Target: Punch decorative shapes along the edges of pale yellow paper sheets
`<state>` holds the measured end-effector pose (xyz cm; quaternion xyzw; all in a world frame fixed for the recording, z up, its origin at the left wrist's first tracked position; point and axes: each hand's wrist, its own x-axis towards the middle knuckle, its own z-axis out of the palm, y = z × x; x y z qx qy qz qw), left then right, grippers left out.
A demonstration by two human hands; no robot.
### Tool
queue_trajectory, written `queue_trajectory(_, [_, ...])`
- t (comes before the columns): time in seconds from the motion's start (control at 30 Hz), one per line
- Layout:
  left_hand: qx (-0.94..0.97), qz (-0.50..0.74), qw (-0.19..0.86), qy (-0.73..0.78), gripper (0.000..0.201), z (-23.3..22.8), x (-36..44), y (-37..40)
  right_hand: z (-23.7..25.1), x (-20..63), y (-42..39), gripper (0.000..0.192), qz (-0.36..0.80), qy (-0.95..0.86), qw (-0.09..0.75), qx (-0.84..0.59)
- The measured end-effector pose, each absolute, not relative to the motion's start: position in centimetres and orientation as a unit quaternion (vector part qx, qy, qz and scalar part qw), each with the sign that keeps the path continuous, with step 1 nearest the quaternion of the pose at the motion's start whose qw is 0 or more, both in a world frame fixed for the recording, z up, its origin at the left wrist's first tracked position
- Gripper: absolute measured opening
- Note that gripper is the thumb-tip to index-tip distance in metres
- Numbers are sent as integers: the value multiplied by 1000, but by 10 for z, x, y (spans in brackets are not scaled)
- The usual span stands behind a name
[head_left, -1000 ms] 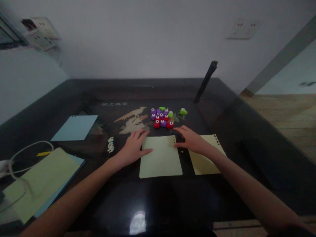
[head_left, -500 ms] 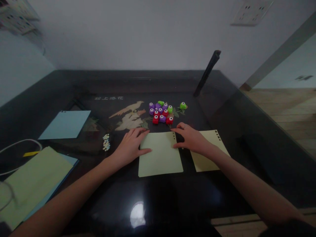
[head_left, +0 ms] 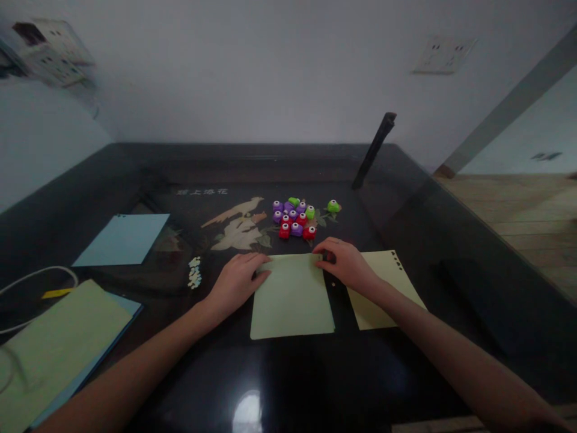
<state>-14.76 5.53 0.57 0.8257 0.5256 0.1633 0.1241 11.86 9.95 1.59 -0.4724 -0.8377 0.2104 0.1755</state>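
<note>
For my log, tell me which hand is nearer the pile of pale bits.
Left. The left hand is right of the pile, at the far left corner of the middle sheet; the right hand is farther, at its far right corner.

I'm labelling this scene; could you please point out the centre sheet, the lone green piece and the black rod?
Centre sheet (head_left: pixel 291 300): head view, its middle.
Lone green piece (head_left: pixel 333 208): head view, green body.
Black rod (head_left: pixel 374 150): head view, mid-length.

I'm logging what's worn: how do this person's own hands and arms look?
The left hand and right hand wear no gloves. Both forearms show bare, with no watch or bracelet visible; a dark patch at lower right may be a sleeve edge.
</note>
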Motion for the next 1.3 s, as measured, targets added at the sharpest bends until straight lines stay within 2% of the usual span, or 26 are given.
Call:
queue_trajectory(0.1, [817,184,140,528,17,3,-150,57,13,118,100,15,215,-833,211,-465])
queue_trajectory(0.3, [786,235,207,533,17,3,-152,60,16,116,98,22,230,-825,228,-463])
queue_trajectory(0.43, [759,253,244,547,19,7,-152,61,18,116,100,12,254,-809,251,-468])
queue_trajectory(0.5, [740,260,274,557,19,10,-152,62,20,119,102,6,301,-790,244,-475])
queue_trajectory(0.63, [658,304,410,554,24,15,-151,63,26,124,105,22,431,-740,219,-467])
queue_trajectory(0.73, [578,349,518,525,29,21,-149,61,34,125,103,24,512,-687,224,-464])
queue_trajectory(0.8, [545,360,555,516,33,25,-147,57,40,126,101,23,544,-659,232,-465])
queue_trajectory(1.0, [516,291,616,520,42,23,-140,47,48,126,99,20,579,-627,240,-463])
queue_trajectory(1.17, [475,317,630,526,42,12,-139,49,38,128,103,19,602,-619,198,-464])
queue_trajectory(1.3, [459,322,642,523,40,9,-140,51,36,129,104,17,599,-619,196,-468])
